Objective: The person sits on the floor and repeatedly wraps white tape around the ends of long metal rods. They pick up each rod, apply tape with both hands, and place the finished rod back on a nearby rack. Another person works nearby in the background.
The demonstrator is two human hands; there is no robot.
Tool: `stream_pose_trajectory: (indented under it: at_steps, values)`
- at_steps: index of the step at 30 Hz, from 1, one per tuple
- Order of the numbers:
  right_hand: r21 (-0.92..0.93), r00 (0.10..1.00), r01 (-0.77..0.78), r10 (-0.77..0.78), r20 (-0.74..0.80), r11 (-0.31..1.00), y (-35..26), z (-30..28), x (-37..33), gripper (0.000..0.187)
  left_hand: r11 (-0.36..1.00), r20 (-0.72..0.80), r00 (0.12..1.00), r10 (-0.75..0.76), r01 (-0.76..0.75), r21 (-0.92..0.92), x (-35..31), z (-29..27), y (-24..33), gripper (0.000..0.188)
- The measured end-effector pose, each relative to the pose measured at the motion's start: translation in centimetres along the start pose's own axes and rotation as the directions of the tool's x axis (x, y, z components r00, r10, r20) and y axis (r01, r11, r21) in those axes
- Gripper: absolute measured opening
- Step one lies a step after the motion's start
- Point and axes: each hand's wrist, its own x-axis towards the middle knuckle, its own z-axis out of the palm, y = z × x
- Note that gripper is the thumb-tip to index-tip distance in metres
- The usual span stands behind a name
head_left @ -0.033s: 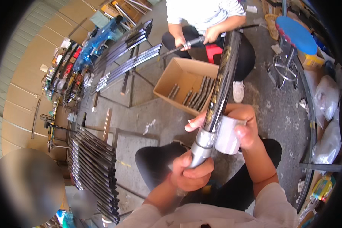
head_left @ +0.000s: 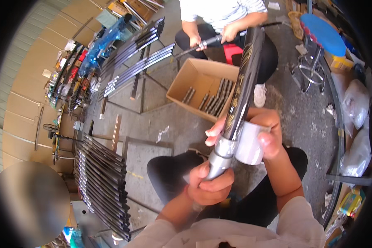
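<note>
Slight shift only vs. prev. frame: both hands, the long glossy black tube w/ gold markings (head_left: 244,84) and the squat white cylindrical roll (head_left: 249,144) all sit a touch higher in view; cardboard box edges up too.

L hand (head_left: 212,188) clamped round lower end of smooth silver metallic fitting (head_left: 220,159) at tube's near end. R hand (head_left: 270,132) clamped on white roll, thumb on its R side, fingers passing behind tube, tips showing on far side. Roll just beside tube & fitting, R of them; can't tell if touching. Tube slants up & away, over R edge of open brown cardboard box (head_left: 180,84), which holds dark ridged metal cylinders (head_left: 223,95) in rows.

Opp. side: co-worker in striped white top (head_left: 221,14), both hands on a slim rod w/ thick grey handle (head_left: 211,41). L side: row of thin black rods w/ silver bands (head_left: 103,182), side by side. Grey concrete floor (head_left: 291,120) below.
</note>
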Motion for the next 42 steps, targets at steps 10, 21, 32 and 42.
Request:
stream_pose_trajectory:
  at_steps: [10,21,32,42]
  values:
    - [0.025,0.938,-0.177,0.177,-0.297,0.984,1.3,-1.8,-0.8,0.035,-0.369,-0.005,0.646,0.763,0.442,0.818,0.3,2.5,-0.4,0.08]
    - [-0.138,0.982,-0.089,0.064,-0.175,0.986,1.0,-1.7,-0.1,0.039,-0.168,-0.176,0.741,0.648,0.364,0.916,0.2,3.5,0.0,0.083]
    - [-0.006,0.951,-0.053,0.049,-0.306,0.999,0.7,-2.4,-0.4,0.042,0.268,-0.284,0.711,0.643,0.139,0.953,-0.2,1.0,0.4,0.084]
    - [-0.181,0.953,-0.03,-0.026,-0.301,0.983,-0.3,-3.7,-0.1,0.061,0.539,-0.553,0.73,0.401,0.301,0.787,-4.9,0.2,-0.3,0.047]
